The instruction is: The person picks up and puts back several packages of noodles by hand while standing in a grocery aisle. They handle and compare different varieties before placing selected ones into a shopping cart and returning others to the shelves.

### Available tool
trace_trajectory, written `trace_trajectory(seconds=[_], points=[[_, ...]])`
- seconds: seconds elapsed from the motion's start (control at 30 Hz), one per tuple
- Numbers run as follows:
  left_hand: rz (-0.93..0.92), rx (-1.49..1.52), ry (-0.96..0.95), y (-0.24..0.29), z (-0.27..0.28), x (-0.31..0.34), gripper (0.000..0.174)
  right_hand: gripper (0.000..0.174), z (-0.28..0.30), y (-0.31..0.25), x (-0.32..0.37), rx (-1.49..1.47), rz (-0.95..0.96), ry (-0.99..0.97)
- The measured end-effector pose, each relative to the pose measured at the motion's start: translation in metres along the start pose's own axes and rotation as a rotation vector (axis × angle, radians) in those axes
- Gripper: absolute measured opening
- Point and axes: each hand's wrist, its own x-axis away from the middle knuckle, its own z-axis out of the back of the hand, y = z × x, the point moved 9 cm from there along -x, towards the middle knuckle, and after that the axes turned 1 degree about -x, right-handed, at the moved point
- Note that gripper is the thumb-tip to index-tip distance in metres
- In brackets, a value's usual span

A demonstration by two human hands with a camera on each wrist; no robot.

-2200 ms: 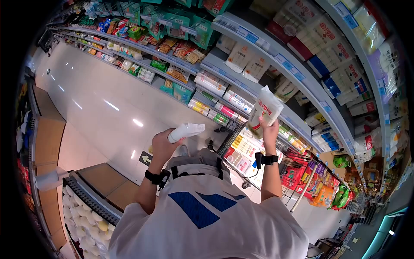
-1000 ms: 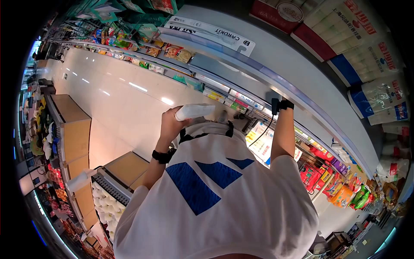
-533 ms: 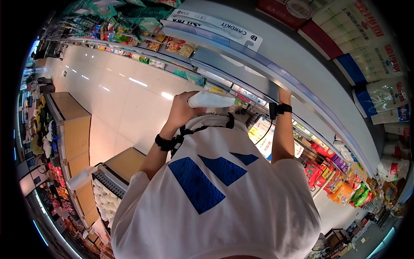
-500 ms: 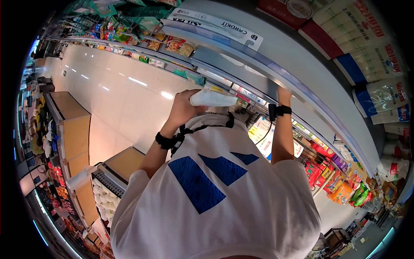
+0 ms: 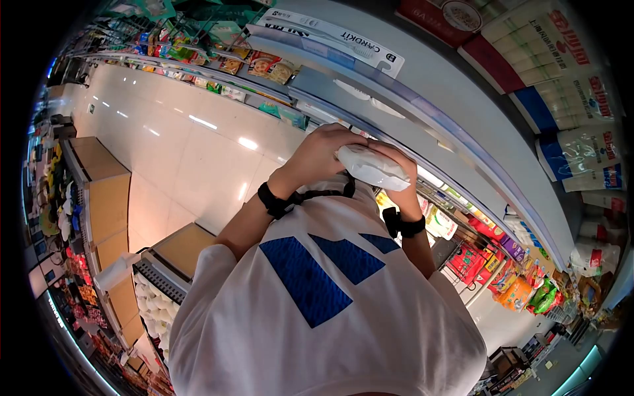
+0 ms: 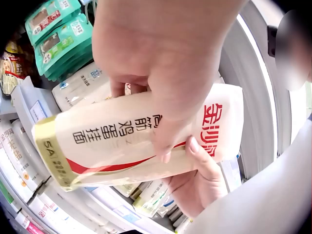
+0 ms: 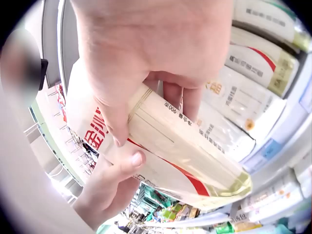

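Both hands hold one long white pack of dried noodles [image 5: 374,166] in front of the chest, near the shelf. My left hand [image 5: 322,155] grips it from the left, my right hand [image 5: 396,156] from the right. In the left wrist view, the left hand [image 6: 161,58] reaches over the pack [image 6: 112,136], showing red lettering and a gold end; the right thumb presses its front. In the right wrist view, the right hand [image 7: 156,44] spans the pack [image 7: 165,141], and the left hand [image 7: 109,187] holds its lower side. Some fingers are hidden behind it.
A tall shelf [image 5: 422,66] runs along the right, with noodle packs [image 5: 561,99] on it. A cart with red packages [image 5: 469,261] stands below right. Teal bags [image 6: 61,41] hang farther along. At left stand a display stand [image 5: 105,204] and a bin of white items [image 5: 153,303].
The right hand, holding another pack 2.2 s ago, reached into the shelf and now grips the left hand's noodle pack without that other pack. The left hand has moved right with its pack.
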Motion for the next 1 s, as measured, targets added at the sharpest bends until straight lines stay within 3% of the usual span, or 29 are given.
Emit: trace_trajectory(seconds=[0.1,0.23,0.33,0.4,0.5,0.53,0.63,0.7,0.77,1.0], points=[[-0.133,-0.059,0.056,0.015,0.005,0.002,0.047,0.037,0.032,-0.017,-0.003,0.104,0.060,0.011],[0.009,-0.158,0.059,-0.029,0.022,0.031,0.042,0.035,0.086,-0.005,0.002,0.274,0.000,0.088],[0.172,-0.304,-0.048,-0.058,0.030,0.063,0.038,0.035,0.125,0.030,0.016,0.414,-0.089,0.111],[0.375,-0.285,-0.018,-0.078,0.041,0.086,0.036,0.033,0.169,0.106,0.048,0.469,-0.446,0.213],[0.516,-0.299,-0.027,-0.090,0.047,0.111,0.037,0.033,0.193,0.111,0.045,0.646,-0.363,0.294],[0.523,-0.299,-0.013,-0.092,0.048,0.118,0.037,0.036,0.188,0.095,0.036,0.634,-0.415,0.249],[0.571,-0.299,-0.007,-0.100,0.046,0.136,0.036,0.036,0.236,0.166,0.055,0.676,-0.357,0.290],[0.579,-0.284,0.003,-0.097,0.044,0.140,0.035,0.037,0.264,0.200,0.062,0.816,-0.116,0.304],[0.586,-0.270,0.011,-0.097,0.043,0.144,0.034,0.038,0.269,0.216,0.050,0.886,-0.034,0.326],[0.618,-0.249,0.008,-0.103,0.042,0.163,0.036,0.041,0.223,0.235,-0.003,0.968,-0.206,0.379]])
